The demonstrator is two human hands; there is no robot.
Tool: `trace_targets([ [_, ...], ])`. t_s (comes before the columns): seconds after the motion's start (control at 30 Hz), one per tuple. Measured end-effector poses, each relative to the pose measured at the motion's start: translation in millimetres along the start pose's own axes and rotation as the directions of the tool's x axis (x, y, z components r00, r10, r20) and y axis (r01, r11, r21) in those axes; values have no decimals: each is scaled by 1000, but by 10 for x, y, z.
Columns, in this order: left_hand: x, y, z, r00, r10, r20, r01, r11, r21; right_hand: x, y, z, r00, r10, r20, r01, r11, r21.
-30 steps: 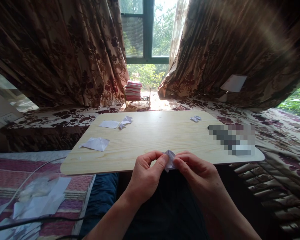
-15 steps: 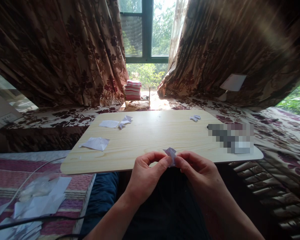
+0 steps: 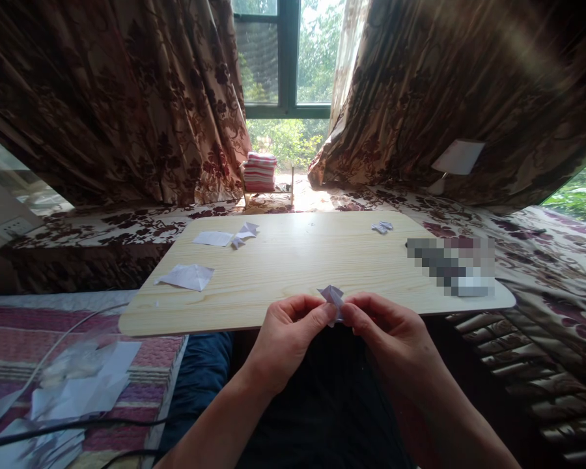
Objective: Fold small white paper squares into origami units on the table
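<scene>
Paper (image 3: pixel 333 296), one piece, between two hands (image 3: pixel 289 332)

The paper (image 3: pixel 332 294) is whitish lilac; the table (image 3: pixel 293 257), pale wood-grain; the curtains (image 3: pixel 176 111), brown florals; the cloths (image 3: pixel 260 174), red-and-white stripes.

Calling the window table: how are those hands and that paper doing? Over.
Left hand and right hand: both pinching one folded paper. Paper: pointed corners showing, by the near edge of the table. Nothing seen blocking the hands.

No lettering, label, brand, number or sign can be read anywhere in view.
</scene>
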State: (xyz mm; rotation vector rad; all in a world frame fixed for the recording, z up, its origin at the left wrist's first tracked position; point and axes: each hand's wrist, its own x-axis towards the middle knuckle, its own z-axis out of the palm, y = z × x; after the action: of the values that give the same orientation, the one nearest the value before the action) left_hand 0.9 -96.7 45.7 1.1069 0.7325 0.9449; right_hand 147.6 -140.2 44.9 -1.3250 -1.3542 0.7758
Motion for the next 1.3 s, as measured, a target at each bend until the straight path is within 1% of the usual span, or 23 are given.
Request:
trace_targets([
  [0.2,-16,3,14,998,59,-17,-58,997,55,-1,-18,-1,1000,1,-12,-1,1000,-27],
  [0.4,-12,6,24,994,109,12,-110,984,142,10,12,2,1000,5,-14,-5,1000,-18],
  [0.53,-20,-9,29,991,134,-12,-129,972,198,18,48,7,1000,12,-9,-12,1000,5],
  [0.6,-25,-14,15,991,134,-8,-128,965,228,18,53,-1,1000,18,3,-19,1000,11],
  [0.67,-20,-13,-19,994,110,14,-110,959,263,16,44,-15,999,30,29,-30,999,13],
  [0.73,-1,-3,-63,996,90,12,-90,953,290,14,25,-30,998,33,60,-33,999,7],
  [0.83,47,30,-112,994,105,-6,-99,953,286,21,-6,-44,994,37,102,-36,999,-15],
  [0.93,84,67,-111,992,118,46,-126,955,270,37,-20,-43,990,37,140,-35,999,-13],
  [1.0,91,83,-90,992,117,57,-128,954,272,47,-20,-36,987,31,155,-31,1000,2],
  [1.17,74,70,-24,992,128,-10,-122,961,249,52,-13,-12,989,49,139,-50,999,6],
  [1.3,74,48,8,987,155,-35,-142,960,242,47,3,-9,986,-15,166,11,1000,27],
])
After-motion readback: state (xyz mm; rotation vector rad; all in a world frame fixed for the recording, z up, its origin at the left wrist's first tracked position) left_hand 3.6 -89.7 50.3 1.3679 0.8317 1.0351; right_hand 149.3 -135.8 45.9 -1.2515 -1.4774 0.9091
